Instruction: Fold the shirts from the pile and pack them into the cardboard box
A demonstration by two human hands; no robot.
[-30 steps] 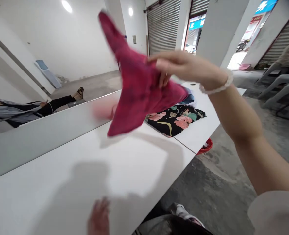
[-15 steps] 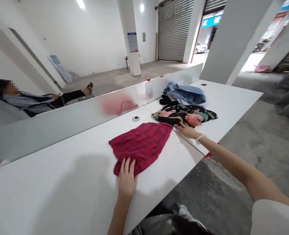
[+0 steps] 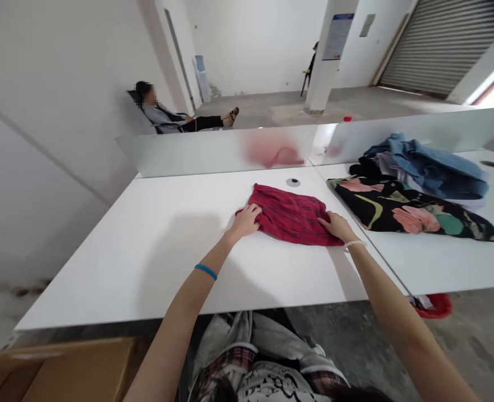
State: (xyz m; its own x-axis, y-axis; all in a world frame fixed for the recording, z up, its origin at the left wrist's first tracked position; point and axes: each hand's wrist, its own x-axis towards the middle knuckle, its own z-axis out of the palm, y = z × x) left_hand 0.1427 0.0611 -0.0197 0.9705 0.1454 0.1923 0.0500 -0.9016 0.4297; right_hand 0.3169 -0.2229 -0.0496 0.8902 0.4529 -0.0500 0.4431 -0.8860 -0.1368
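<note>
A red plaid garment (image 3: 294, 215) with dark stripes lies folded on the white table (image 3: 180, 223); its exact kind is unclear. My left hand (image 3: 247, 220) has its fingers curled over the garment's left edge. At the opposite end, my right hand (image 3: 338, 226) pinches the right edge, with the thumb on top of the cloth. To the right of that hand, a black floral garment (image 3: 414, 215) lies flat. Behind it is a pile with a blue denim garment (image 3: 435, 167) on top and white and black cloth below.
A frosted divider (image 3: 205, 151) runs along the table's back. A cable hole (image 3: 293, 182) sits behind the red garment. Below the front edge are a cardboard box (image 3: 75, 368) at left and a red basket (image 3: 437, 306) at right. Beyond the divider, a person (image 3: 167, 114) reclines in a chair.
My view has swung left. My right hand has moved from beside the floral garment onto the red garment's right edge. My left hand has gone from lying on the red cloth to gripping its left edge.
</note>
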